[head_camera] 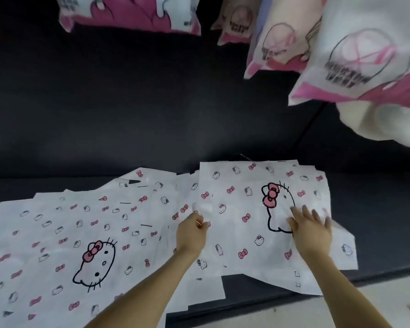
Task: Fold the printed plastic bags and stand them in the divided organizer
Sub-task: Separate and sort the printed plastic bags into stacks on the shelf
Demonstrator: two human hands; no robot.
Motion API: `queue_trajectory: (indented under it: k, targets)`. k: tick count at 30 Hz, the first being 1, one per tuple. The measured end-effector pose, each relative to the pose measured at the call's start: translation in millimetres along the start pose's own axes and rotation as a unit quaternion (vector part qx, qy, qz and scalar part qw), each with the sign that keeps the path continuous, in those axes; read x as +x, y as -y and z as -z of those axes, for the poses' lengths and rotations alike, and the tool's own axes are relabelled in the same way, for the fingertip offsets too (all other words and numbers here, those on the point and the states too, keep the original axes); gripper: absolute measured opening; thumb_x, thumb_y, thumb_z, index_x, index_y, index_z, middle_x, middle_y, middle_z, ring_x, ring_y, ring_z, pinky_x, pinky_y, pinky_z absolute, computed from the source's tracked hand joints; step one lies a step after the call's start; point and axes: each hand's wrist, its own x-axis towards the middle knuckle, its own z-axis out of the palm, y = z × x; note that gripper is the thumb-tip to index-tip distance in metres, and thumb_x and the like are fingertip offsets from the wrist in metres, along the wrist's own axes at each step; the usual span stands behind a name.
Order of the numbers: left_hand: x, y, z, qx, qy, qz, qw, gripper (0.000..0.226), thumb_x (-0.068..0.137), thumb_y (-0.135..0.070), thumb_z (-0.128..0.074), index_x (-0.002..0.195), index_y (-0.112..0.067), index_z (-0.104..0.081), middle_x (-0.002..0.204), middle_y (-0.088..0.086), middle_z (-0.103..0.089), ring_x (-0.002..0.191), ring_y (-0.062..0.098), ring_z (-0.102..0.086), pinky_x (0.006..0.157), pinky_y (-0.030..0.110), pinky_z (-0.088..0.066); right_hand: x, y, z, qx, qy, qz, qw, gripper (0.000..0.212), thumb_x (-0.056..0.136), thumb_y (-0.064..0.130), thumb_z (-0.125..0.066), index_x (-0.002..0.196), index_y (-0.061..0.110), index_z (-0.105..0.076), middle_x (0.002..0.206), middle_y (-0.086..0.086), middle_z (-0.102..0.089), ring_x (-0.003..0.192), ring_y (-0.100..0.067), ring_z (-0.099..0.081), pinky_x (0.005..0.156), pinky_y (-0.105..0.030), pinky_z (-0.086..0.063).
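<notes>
on dark couch (128, 114), l hand (191, 234) grip pinching top bag (240, 200) edge, r hand (314, 229) flat, grip released

head view | worn high, facing forward and down | close over bags (258, 209) on dark seat (128, 114)

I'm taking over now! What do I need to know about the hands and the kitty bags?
Left hand: pinches the left edge of the top bag.
Right hand: lies flat on the same bag, fingers spread.
Bags: the top bag lies flat on the right. The other bags are spread flat to its left and under it, all on the dark seat.
Done: nothing yet; no bag shows a fold.
Left: fold every bag and stand them in the organizer, which is not in view.
</notes>
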Motion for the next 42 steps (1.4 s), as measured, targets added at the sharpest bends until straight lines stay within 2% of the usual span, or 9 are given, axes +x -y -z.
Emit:
queue_trajectory:
  k: [5,9,14,19,23,27,36,39,42]
  targets:
    - [9,20,-5,0.082,0.036,-0.009,0.996,0.029,0.095,-0.023,-0.055,0.073,-0.012,-0.039,0.064,-0.003,-0.037,0.061,0.016,-0.040,0.047,0.020,-0.027,5,14,-15,-0.024,0.059,-0.034,0.997,0.045,0.100,0.031,-0.028,0.145,0.023,-0.028,0.145,0.000,-0.030,0.139,-0.025,-0.023,0.116,-0.052,-0.011]
    - [6,34,21,0.122,0.031,-0.043,0.991,0.018,0.091,-0.025,-0.062,0.104,-0.012,-0.058,0.093,0.005,-0.056,0.086,0.021,-0.053,0.068,0.025,-0.035,-8,38,-2,0.012,-0.008,-0.058,0.998,0.047,0.100,0.026,-0.034,0.144,0.010,-0.036,0.149,-0.018,-0.035,0.140,-0.037,-0.028,0.114,-0.058,-0.009]
    - [-20,71,95,0.200,-0.063,-0.088,0.974,0.023,0.086,-0.018,-0.070,0.106,-0.009,-0.067,0.098,0.008,-0.061,0.093,0.027,-0.055,0.075,0.026,-0.034,-66,129,18,0.162,-0.102,0.134,0.972,0.067,0.100,0.044,-0.017,0.118,0.001,-0.064,0.118,-0.021,-0.065,0.109,-0.037,-0.063,0.101,-0.058,-0.036]
    - [-41,137,197,0.348,-0.170,-0.029,0.921,0.023,0.068,-0.007,-0.083,0.087,-0.002,-0.071,0.084,0.020,-0.065,0.074,0.042,-0.060,0.063,0.043,-0.051,-130,223,14,0.179,0.009,0.297,0.938,0.072,0.101,0.049,-0.011,0.111,0.010,-0.071,0.112,-0.007,-0.070,0.101,-0.025,-0.069,0.090,-0.050,-0.050]
    - [-59,179,257,0.415,-0.181,0.089,0.887,0.044,0.065,-0.019,-0.087,0.097,0.005,-0.068,0.098,0.031,-0.064,0.086,0.051,-0.060,0.068,0.055,-0.051,-151,266,-6,0.132,0.100,0.322,0.932,0.084,0.097,0.057,-0.001,0.114,0.011,-0.070,0.119,-0.011,-0.067,0.107,-0.030,-0.066,0.100,-0.050,-0.044]
    - [-73,199,275,0.404,-0.160,0.126,0.892,0.046,0.072,-0.028,-0.082,0.105,0.001,-0.068,0.112,0.022,-0.063,0.099,0.047,-0.055,0.074,0.052,-0.049,-164,283,-24,0.126,0.090,0.325,0.933,0.082,0.098,0.057,-0.003,0.109,0.015,-0.073,0.119,-0.012,-0.066,0.107,-0.037,-0.064,0.098,-0.051,-0.028]
    - [-78,198,264,0.290,-0.209,0.031,0.933,0.015,0.072,-0.002,-0.080,0.087,-0.002,-0.076,0.093,0.016,-0.072,0.080,0.041,-0.063,0.070,0.040,-0.052,-172,278,-6,0.235,-0.001,0.310,0.921,0.076,0.103,0.048,-0.009,0.083,0.023,-0.078,0.103,0.002,-0.074,0.094,-0.024,-0.071,0.096,-0.046,-0.042]
    - [-72,174,276,0.172,-0.247,0.025,0.953,0.012,0.090,-0.007,-0.064,0.094,-0.002,-0.074,0.096,0.011,-0.070,0.088,0.029,-0.062,0.075,0.029,-0.043,-164,279,15,0.308,-0.042,0.303,0.901,0.069,0.101,0.052,-0.016,0.087,0.024,-0.078,0.104,0.004,-0.073,0.088,-0.015,-0.072,0.073,-0.033,-0.057]
    - [-61,142,303,0.129,-0.237,-0.017,0.963,0.019,0.095,-0.012,-0.057,0.104,-0.004,-0.072,0.102,0.008,-0.069,0.092,0.023,-0.062,0.078,0.025,-0.041,-153,284,46,0.335,-0.054,0.298,0.892,0.049,0.093,0.049,-0.035,0.088,0.026,-0.078,0.105,0.007,-0.072,0.080,-0.006,-0.071,0.056,-0.018,-0.050]
